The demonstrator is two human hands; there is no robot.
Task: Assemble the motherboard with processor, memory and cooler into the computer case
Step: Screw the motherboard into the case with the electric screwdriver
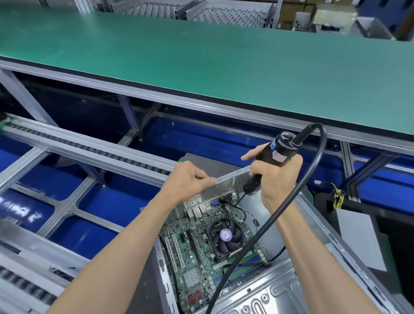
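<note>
— So, starting at our fingers [257,170]: on the right hand [276,175] they are wrapped round the barrel of the electric screwdriver [269,159], forefinger stretched out along it. What about the left?

— Our left hand [186,178] has its fingers curled over the far rim of the computer case [300,292], thumb pinching the top edge of the perforated back panel. We judge that is the place to hold: a folded sheet-metal lip, stiff enough to steady the whole box, though the edge may be sharp.

— And the motherboard [195,258]?

— It lies flat inside the case, on the left of the floor pan, with the cooler [225,236] and its fan sitting on top and the memory near the right edge of the board. We would treat it as fragile: thin, a little flexible, studded with small parts. Take it by the edges only, never by the fan.

— How are our arms set?

— Both forearms reach forward from the near edge. The right wrist is cocked so the driver tilts down toward the far corner of the board; we cannot see its tip. The black cable [303,200] loops over the right forearm and trails across the board, so it could snag on the cooler.
</note>
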